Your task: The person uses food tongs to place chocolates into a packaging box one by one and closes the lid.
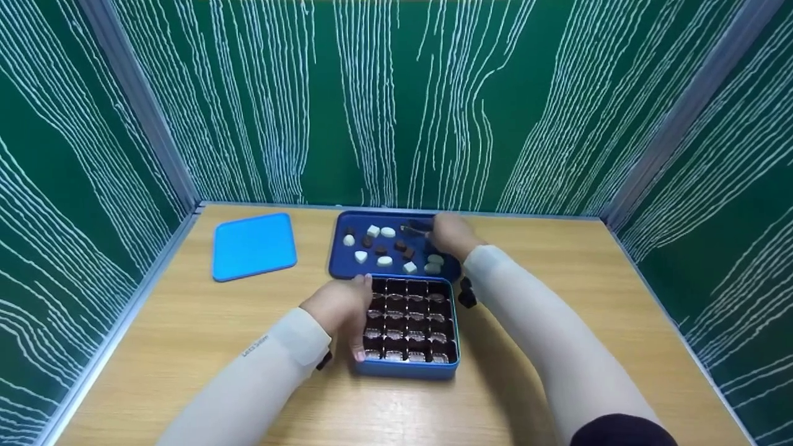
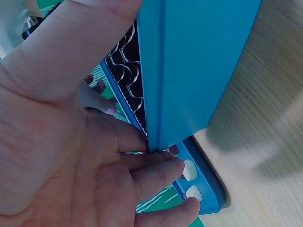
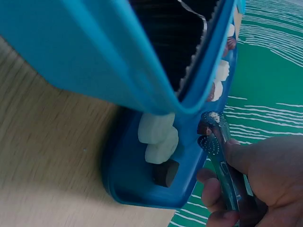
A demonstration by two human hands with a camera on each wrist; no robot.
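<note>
A blue tin (image 1: 406,370) with a dark, many-celled plastic insert (image 1: 406,316) stands on the table. My left hand (image 1: 337,306) holds its left side, thumb by the near corner and fingers at the far one. Behind the tin lies a dark blue tray (image 1: 337,266) with white and brown chocolates scattered on it. Over the tray's right part, my right hand (image 1: 455,235) grips small metal tongs (image 3: 222,175) with round perforated tips. A brown chocolate (image 3: 203,127) shows between those tips in the right wrist view. Two pale oval chocolates (image 3: 158,137) lie near the tray's end.
A bright blue lid (image 1: 254,248) lies flat on the wooden table (image 1: 161,371), left of the tray. Green panels (image 1: 396,105) with white wavy lines enclose the table at the back and sides. The tray's near edge meets the tin's far wall in the head view.
</note>
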